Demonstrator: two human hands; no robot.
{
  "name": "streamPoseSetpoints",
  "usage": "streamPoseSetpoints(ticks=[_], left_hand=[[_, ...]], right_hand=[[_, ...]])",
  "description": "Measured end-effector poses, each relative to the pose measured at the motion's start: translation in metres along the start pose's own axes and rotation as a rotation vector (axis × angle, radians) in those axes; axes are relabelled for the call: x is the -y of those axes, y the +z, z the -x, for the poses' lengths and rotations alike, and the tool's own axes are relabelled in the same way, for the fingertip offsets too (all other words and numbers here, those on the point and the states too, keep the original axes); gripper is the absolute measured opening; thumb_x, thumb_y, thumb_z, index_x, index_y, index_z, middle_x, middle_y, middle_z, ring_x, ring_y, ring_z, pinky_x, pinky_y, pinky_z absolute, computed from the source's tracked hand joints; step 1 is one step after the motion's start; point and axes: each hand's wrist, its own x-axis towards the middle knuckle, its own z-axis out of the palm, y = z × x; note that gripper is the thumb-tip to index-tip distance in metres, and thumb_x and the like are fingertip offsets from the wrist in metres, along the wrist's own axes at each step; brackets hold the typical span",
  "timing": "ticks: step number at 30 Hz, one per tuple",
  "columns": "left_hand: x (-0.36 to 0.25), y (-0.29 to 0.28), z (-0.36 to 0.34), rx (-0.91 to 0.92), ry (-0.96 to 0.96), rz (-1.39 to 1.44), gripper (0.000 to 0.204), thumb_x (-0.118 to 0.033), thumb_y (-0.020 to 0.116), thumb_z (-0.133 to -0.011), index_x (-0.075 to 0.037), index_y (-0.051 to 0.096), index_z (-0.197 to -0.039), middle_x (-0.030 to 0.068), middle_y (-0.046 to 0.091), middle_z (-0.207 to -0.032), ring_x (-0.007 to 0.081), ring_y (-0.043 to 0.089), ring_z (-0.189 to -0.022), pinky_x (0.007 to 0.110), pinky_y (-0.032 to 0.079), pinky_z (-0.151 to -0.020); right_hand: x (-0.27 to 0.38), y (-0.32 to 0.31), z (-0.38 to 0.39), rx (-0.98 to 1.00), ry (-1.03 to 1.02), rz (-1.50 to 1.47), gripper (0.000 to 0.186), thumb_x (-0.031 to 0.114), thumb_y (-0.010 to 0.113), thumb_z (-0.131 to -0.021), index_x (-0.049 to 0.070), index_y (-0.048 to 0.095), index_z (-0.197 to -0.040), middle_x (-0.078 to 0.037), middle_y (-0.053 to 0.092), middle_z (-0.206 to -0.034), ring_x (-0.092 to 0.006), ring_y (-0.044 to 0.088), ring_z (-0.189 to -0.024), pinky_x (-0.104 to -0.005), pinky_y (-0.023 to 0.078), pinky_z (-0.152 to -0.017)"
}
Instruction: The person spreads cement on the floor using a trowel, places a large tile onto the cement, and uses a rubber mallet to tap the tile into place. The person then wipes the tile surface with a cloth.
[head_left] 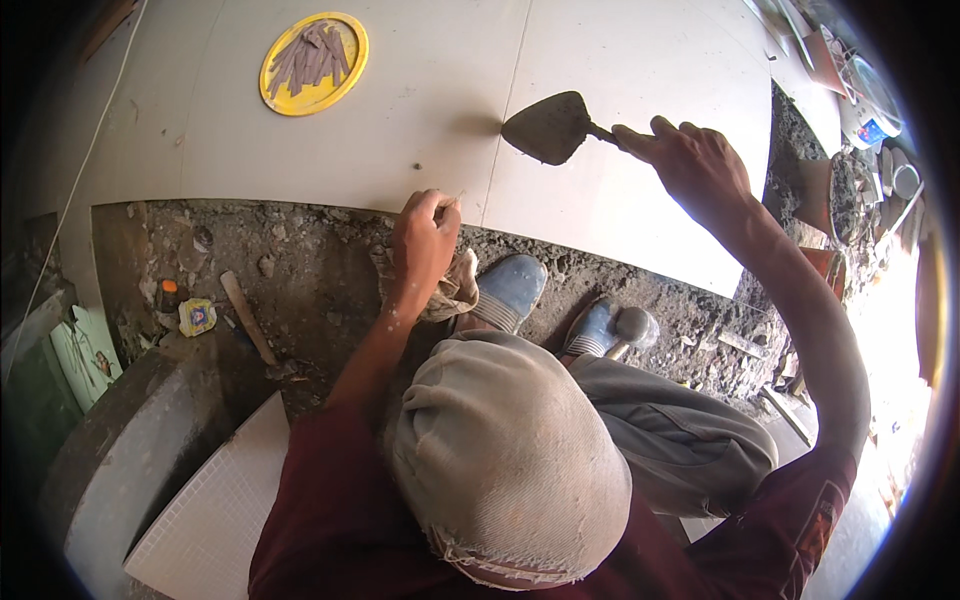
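Note:
My right hand grips a pointing trowel by its handle. The grey blade is held over the pale floor tiles, its tip close to a thin joint between two of them. My left hand is closed in a pinch at the front edge of the tiles; a tiny pale bit shows at the fingertips, too small to name. Just beneath that hand is a dirty beige cloth; whether the hand touches it I cannot tell. Farther off, a yellow lid lies on the tiles with several grey-brown strips in it.
Rough mortar and rubble border the tiles near my blue shoes. A round-headed mallet lies by one shoe, a wooden-handled hammer to the left. Loose tiles lean at lower left. A white bucket stands far right.

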Motion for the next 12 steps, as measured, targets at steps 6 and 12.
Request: streamPoseSetpoints(ticks=[6,12], left_hand=[[0.005,0.02,-0.02,-0.016,0.039,0.035,0.008,-0.007,0.068,-0.085,0.0,0.065,-0.086,0.015,0.067,-0.083,0.0344,0.066,-0.076,0.043,0.051,-0.071],[0.013,0.052,-0.03,0.001,-0.021,0.023,0.008,-0.007,0.07,-0.082,-0.001,0.068,-0.088,0.0163,0.07,-0.086,0.0326,0.068,-0.078,0.043,0.052,-0.072]], right_hand=[[0.014,-0.014,-0.016,-0.184,-0.153,0.122,0.031,0.009,0.061,-0.096,0.015,0.068,-0.125,-0.006,0.065,-0.078,-0.0219,0.068,-0.066,-0.0363,0.057,-0.066],[0.037,-0.042,-0.033,-0.198,-0.381,0.087,0.034,0.015,0.069,-0.092,0.016,0.065,-0.126,-0.004,0.066,-0.081,-0.0192,0.07,-0.095,-0.0337,0.053,-0.093]])
